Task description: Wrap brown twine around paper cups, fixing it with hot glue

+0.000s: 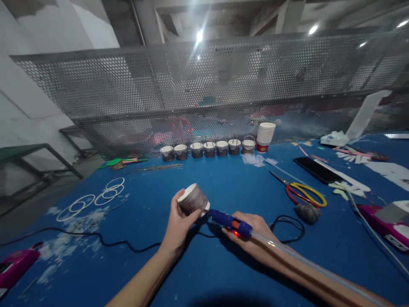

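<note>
My left hand point(179, 224) grips a small paper cup point(192, 198) wrapped in grey-brown yarn, tipped on its side with the white rim to the left. My right hand point(252, 230) is closed around a blue glue gun point(230, 221) with a red light lit and a clear glue stick point(306, 266) trailing back along my forearm. The gun's tip touches the cup's lower right side. Both hands are above the blue table point(223, 264).
A row of several wrapped cups point(209, 149) and a stack of white cups point(265, 135) stand before a perforated metal screen point(204, 85). Scissors point(303, 192), a yarn ball point(307, 212) and a phone point(315, 169) lie to the right, white rings point(96, 198) and a black cord point(96, 238) to the left.
</note>
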`<action>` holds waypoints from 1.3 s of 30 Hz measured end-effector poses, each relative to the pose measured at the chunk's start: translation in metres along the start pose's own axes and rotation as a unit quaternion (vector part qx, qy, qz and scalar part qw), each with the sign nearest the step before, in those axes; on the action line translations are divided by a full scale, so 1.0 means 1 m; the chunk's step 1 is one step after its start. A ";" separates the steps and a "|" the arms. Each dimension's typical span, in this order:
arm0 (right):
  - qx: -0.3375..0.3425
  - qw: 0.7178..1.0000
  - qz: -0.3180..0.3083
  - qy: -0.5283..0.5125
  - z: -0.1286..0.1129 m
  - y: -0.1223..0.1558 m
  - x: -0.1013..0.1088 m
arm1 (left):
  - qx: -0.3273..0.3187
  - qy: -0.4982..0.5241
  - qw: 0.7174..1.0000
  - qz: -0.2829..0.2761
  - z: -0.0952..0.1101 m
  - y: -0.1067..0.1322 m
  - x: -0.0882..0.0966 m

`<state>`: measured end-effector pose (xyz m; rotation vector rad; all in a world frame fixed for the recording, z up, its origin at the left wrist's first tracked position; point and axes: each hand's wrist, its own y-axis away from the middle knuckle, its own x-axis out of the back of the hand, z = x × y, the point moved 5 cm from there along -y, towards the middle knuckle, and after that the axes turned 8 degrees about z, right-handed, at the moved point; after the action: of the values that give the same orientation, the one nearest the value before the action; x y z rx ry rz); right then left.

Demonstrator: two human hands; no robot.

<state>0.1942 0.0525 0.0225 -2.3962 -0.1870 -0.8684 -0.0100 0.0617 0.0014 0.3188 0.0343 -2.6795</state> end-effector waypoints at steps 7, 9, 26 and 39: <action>0.017 0.999 0.017 0.033 0.004 0.005 -0.003 | -0.002 0.003 1.000 -0.008 0.000 0.001 0.000; 0.027 0.999 0.021 0.040 0.003 0.006 -0.004 | -0.002 0.002 1.000 -0.010 0.000 0.000 0.000; 0.050 0.996 0.041 0.055 0.004 0.007 0.000 | 0.022 0.040 0.999 -0.020 -0.005 0.001 0.000; 0.085 0.994 0.002 0.064 -0.006 0.009 0.001 | 0.027 0.034 0.998 -0.040 -0.004 0.000 0.000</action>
<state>0.1939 0.0418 0.0226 -2.1764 -0.1987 -0.9615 -0.0088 0.0620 -0.0026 0.4331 -0.0044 -2.7513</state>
